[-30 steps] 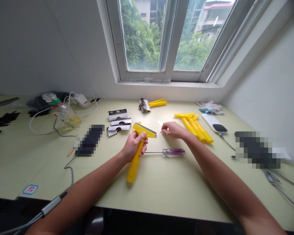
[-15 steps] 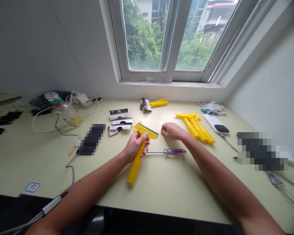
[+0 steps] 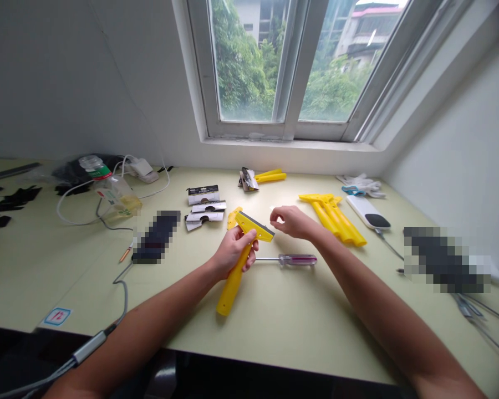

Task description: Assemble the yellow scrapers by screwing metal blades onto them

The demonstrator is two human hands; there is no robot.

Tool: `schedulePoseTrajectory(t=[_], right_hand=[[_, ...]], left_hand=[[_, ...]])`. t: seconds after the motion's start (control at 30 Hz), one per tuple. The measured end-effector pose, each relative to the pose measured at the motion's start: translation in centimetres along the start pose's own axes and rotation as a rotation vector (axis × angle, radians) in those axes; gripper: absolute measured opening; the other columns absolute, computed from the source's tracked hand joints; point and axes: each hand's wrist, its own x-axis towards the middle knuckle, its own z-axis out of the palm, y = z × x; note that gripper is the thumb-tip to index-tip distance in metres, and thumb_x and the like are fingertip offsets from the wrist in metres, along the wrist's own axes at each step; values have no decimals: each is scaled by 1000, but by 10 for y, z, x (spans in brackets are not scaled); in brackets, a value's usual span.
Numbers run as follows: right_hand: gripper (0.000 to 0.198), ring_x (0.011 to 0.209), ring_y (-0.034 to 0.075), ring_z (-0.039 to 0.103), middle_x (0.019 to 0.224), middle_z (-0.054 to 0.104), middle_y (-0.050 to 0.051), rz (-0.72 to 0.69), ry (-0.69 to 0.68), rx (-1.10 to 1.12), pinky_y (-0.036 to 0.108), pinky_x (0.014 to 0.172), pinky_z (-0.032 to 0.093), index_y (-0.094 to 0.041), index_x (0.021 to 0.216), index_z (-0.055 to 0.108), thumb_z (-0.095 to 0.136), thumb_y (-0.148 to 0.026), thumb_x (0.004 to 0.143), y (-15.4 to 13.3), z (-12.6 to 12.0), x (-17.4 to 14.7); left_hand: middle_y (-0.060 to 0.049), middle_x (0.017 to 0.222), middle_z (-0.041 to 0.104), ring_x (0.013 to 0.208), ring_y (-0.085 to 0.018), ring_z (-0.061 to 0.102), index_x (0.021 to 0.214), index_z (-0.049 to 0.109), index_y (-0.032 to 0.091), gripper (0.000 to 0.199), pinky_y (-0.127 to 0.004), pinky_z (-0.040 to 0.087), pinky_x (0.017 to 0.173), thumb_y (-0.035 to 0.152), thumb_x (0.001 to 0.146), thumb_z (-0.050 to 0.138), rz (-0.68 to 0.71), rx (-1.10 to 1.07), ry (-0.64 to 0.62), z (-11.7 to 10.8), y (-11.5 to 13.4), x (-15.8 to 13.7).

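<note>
My left hand (image 3: 234,252) is wrapped round the handle of a yellow scraper (image 3: 232,285), its thumb lying just below the head. A dark blade strip runs along the head's upper edge. Just right of that head, my right hand (image 3: 293,221) is closed in a pinch; whatever its fingertips hold, if anything, is too small to make out. A yellow plastic piece (image 3: 233,218) lies behind the scraper head. Below my right hand rests a screwdriver (image 3: 298,260) with a clear and purple handle, its shaft tip hidden by my left hand.
Several yellow scraper handles (image 3: 341,227) lie to the right, beside a white device (image 3: 366,212) and gloves (image 3: 361,185). Cardboard sleeves (image 3: 205,208) and another yellow-handled bundle (image 3: 270,175) lie farther back. A bottle (image 3: 118,194) and cables are at the left.
My left hand has shifted slightly right with the scraper. The right hand has lifted a little from the tabletop, its fingers curled near the scraper head.
</note>
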Motion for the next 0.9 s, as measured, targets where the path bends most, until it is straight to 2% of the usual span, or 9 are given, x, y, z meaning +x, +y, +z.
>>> schedulePoseTrajectory(t=[0.13,0.2,0.3,0.47,0.63,0.8,0.9], right_hand=[[13,71,13,59,81,69,1,-38,203,209,24,65,44,-20,94,63,59,-21,82,-15,-21,-5],[12,70,12,57,79,68,0,-82,251,297,23,64,43,-20,92,61,61,-21,81,-30,-30,-9],[8,71,11,56,82,68,0,-160,236,350,23,65,43,-21,90,59,61,-21,82,-53,-37,-14],[4,75,13,57,82,67,2,-233,174,247,25,68,43,-20,85,59,59,-16,84,-78,-37,-19],[4,78,14,58,83,67,2,-214,121,222,26,72,43,-20,85,60,59,-16,86,-82,-38,-20],[4,78,14,58,83,67,1,-186,108,259,28,75,43,-20,84,60,58,-17,85,-81,-40,-19],[9,77,14,57,87,64,1,-145,97,290,27,71,44,-20,90,59,60,-19,82,-77,-40,-17]], left_hand=[[2,75,57,37,-7,50,89,45,18,34,-18,34,29,47,85,62,-1,20,-34,2,0,-3],[2,76,57,36,-7,50,89,45,18,34,-18,34,29,47,85,62,-4,30,-38,3,0,-4],[1,76,58,35,-7,50,89,45,17,36,-18,33,29,49,85,62,-8,53,-50,6,1,-6],[3,69,57,34,-8,50,87,45,17,39,-19,34,29,52,84,63,-25,105,-73,11,-1,-9],[7,50,49,30,-8,46,80,44,17,40,-18,31,29,53,85,61,-41,184,-84,13,-2,-11],[7,52,51,30,-7,45,81,43,18,39,-18,32,29,52,84,62,-52,208,-84,15,0,-13],[7,54,52,31,-7,46,82,44,18,37,-18,32,29,51,85,61,-50,220,-83,16,1,-14]])
